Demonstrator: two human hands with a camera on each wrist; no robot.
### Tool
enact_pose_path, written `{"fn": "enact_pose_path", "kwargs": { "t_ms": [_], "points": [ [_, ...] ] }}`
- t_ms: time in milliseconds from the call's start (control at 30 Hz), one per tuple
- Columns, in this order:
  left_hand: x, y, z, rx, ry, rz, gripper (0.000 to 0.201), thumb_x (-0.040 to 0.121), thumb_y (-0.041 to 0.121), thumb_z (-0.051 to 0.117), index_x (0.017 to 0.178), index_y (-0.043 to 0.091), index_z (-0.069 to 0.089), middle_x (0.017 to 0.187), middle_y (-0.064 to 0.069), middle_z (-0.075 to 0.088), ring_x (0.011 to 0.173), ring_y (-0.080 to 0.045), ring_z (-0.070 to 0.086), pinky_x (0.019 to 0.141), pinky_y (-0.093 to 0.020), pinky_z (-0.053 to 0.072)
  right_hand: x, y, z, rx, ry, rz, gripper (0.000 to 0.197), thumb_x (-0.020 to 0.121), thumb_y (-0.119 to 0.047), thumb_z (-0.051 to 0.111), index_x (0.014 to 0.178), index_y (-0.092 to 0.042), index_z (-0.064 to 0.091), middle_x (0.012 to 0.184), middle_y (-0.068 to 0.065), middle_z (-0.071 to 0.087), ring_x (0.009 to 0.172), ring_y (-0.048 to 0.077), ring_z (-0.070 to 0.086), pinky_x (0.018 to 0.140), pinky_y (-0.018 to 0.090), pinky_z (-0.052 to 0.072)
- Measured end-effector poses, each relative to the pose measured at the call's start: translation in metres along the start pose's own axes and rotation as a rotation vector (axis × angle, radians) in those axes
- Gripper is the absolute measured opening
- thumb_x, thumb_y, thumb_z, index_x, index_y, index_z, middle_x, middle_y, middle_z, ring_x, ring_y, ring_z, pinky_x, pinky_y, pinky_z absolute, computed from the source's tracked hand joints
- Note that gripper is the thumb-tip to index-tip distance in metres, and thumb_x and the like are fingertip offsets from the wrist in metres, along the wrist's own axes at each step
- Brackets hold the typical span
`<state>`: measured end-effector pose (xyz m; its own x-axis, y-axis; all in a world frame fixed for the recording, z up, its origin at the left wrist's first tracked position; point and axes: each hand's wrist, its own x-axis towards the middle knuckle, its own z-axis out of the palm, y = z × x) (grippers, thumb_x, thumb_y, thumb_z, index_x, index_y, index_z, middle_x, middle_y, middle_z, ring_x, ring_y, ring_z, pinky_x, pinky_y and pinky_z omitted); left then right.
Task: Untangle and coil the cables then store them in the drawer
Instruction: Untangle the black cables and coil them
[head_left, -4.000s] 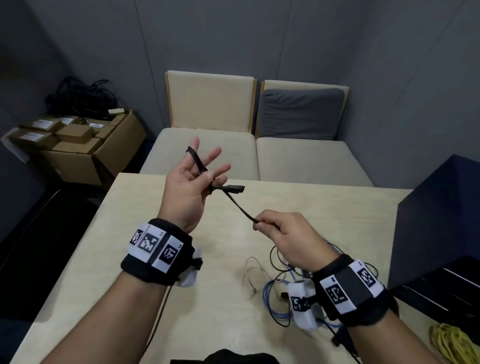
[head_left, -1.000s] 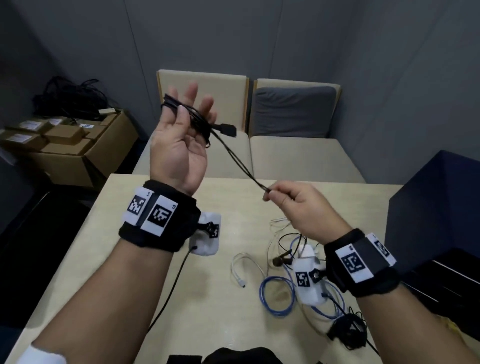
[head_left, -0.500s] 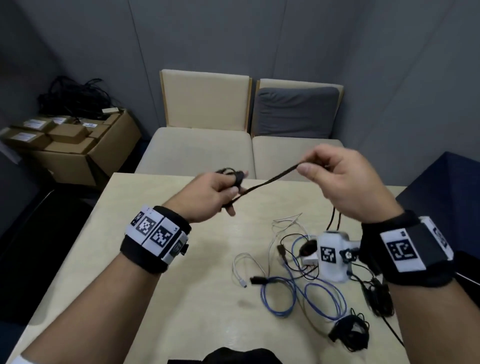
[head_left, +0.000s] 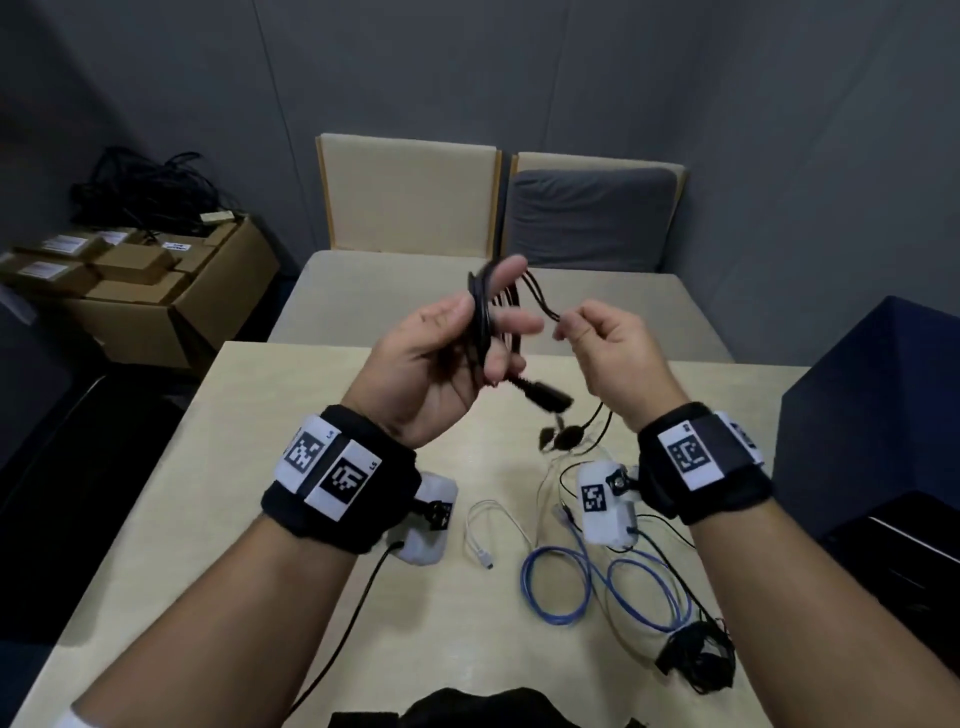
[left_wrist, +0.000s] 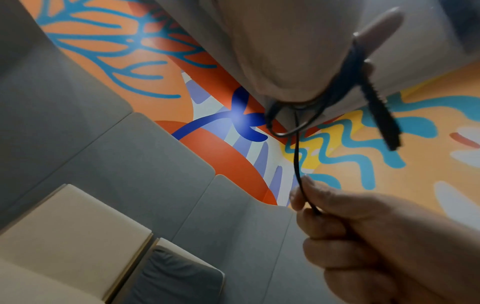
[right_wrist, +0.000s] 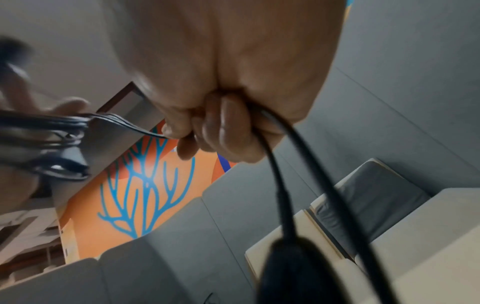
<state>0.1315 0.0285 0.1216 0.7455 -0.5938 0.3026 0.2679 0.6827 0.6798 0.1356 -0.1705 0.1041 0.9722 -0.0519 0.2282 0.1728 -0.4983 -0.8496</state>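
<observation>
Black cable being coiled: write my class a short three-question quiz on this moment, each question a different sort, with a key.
1. True or false: the left hand has loops of the black cable wound around its fingers.
2. Which cable lies loose on the table nearest the left wrist? A) white cable B) blue cable C) yellow cable
3. Fill in: the right hand ____ the cable's free run between thumb and fingers.

Key: 1 true; 2 A; 3 pinches.
</observation>
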Motion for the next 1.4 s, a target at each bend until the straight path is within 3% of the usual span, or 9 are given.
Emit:
{"fn": "enact_pose_path", "kwargs": {
  "t_ms": [300, 467, 567, 700, 800, 967, 1100, 1300, 1400],
  "points": [
    [0.013, 0.006, -0.011, -0.116, 0.450, 0.252, 0.029, 0.098, 0.010, 0.033, 0.123, 0.007, 0.048, 0.103, -0.008, 0.072, 0.085, -0.017, 0.070, 0.085, -0.028, 0.055, -0.043, 0.002, 0.027, -0.067, -0.205, 0.044, 0.022, 0.096, -0.023, 0.054, 0.077, -0.029, 0.063, 0.055, -0.017, 0.050, 0.055, -0.001, 0.043, 0.056, 0.018, 0.034],
    [0.014, -0.002, -0.027, 0.243, 0.600, 0.217, 0.038, 0.103, 0.006, 0.028, 0.140, 0.010, 0.035, 0.117, -0.006, 0.064, 0.099, -0.019, 0.068, 0.095, -0.032, 0.049, -0.069, -0.007, 0.034, -0.058, -0.336, 0.073, 0.013, 0.095, -0.020, 0.056, 0.085, -0.023, 0.064, 0.058, -0.013, 0.052, 0.051, 0.004, 0.045, 0.054, 0.026, 0.041],
    [0.011, -0.007, -0.037, 0.589, 0.619, 0.192, 0.044, 0.103, 0.004, 0.031, 0.145, 0.015, 0.030, 0.119, -0.002, 0.062, 0.106, -0.017, 0.065, 0.097, -0.033, 0.045, -0.077, -0.017, 0.030, -0.046, -0.420, 0.075, 0.010, 0.093, -0.015, 0.057, 0.088, -0.021, 0.061, 0.059, -0.004, 0.055, 0.052, 0.013, 0.056, 0.057, 0.030, 0.046],
    [0.003, -0.012, -0.046, 1.057, 0.520, 0.084, 0.035, 0.101, 0.005, 0.038, 0.128, 0.026, 0.046, 0.107, 0.000, 0.066, 0.091, -0.013, 0.067, 0.089, -0.023, 0.048, -0.070, -0.030, 0.011, -0.143, -0.441, 0.047, 0.011, 0.092, -0.013, 0.059, 0.091, -0.022, 0.063, 0.059, -0.019, 0.058, 0.051, 0.005, 0.056, 0.053, 0.023, 0.047],
    [-0.003, -0.015, -0.049, 1.237, 0.404, -0.095, 0.025, 0.101, 0.013, 0.041, 0.111, 0.003, 0.062, 0.090, -0.001, 0.068, 0.074, -0.014, 0.065, 0.086, -0.035, 0.052, -0.055, -0.040, -0.008, -0.304, -0.370, -0.088, 0.011, 0.091, -0.016, 0.062, 0.092, -0.025, 0.069, 0.066, -0.023, 0.059, 0.062, -0.005, 0.056, 0.062, 0.012, 0.039],
    [-0.013, -0.019, -0.028, 1.029, 0.133, -0.250, 0.047, 0.092, 0.036, 0.039, 0.112, 0.000, 0.060, 0.066, 0.000, 0.059, 0.057, -0.013, 0.050, 0.066, -0.027, 0.046, -0.025, -0.048, -0.030, -0.351, -0.214, -0.230, 0.007, 0.088, -0.015, 0.067, 0.090, -0.018, 0.072, 0.070, -0.021, 0.058, 0.067, -0.010, 0.054, 0.066, 0.009, 0.034],
    [-0.018, -0.017, -0.014, 0.657, 0.001, -0.266, 0.027, 0.094, 0.020, 0.039, 0.105, 0.005, 0.059, 0.059, 0.004, 0.048, 0.052, -0.010, 0.038, 0.068, -0.027, 0.041, -0.010, -0.038, -0.028, -0.213, -0.135, -0.173, 0.009, 0.088, -0.015, 0.067, 0.082, -0.022, 0.069, 0.058, -0.022, 0.057, 0.057, -0.003, 0.052, 0.059, 0.010, 0.034],
    [-0.017, -0.014, -0.012, 0.161, -0.003, -0.158, 0.020, 0.085, 0.025, 0.066, 0.095, 0.009, 0.058, 0.063, 0.001, 0.052, 0.050, -0.011, 0.049, 0.072, -0.027, 0.052, -0.012, -0.010, 0.002, 0.020, -0.154, -0.035, 0.027, 0.092, -0.040, 0.054, 0.070, -0.026, 0.061, 0.059, -0.002, 0.053, 0.047, 0.001, 0.042, 0.050, 0.016, 0.032],
    [-0.014, -0.020, -0.010, 0.040, 0.109, -0.085, 0.029, 0.081, 0.023, 0.066, 0.102, 0.005, 0.055, 0.072, -0.003, 0.064, 0.057, -0.014, 0.061, 0.069, -0.026, 0.054, -0.027, -0.001, 0.028, 0.198, -0.158, 0.038, 0.049, 0.089, -0.056, 0.048, 0.077, -0.009, 0.059, 0.060, 0.000, 0.048, 0.049, 0.004, 0.040, 0.048, 0.016, 0.031]
  ]
}}
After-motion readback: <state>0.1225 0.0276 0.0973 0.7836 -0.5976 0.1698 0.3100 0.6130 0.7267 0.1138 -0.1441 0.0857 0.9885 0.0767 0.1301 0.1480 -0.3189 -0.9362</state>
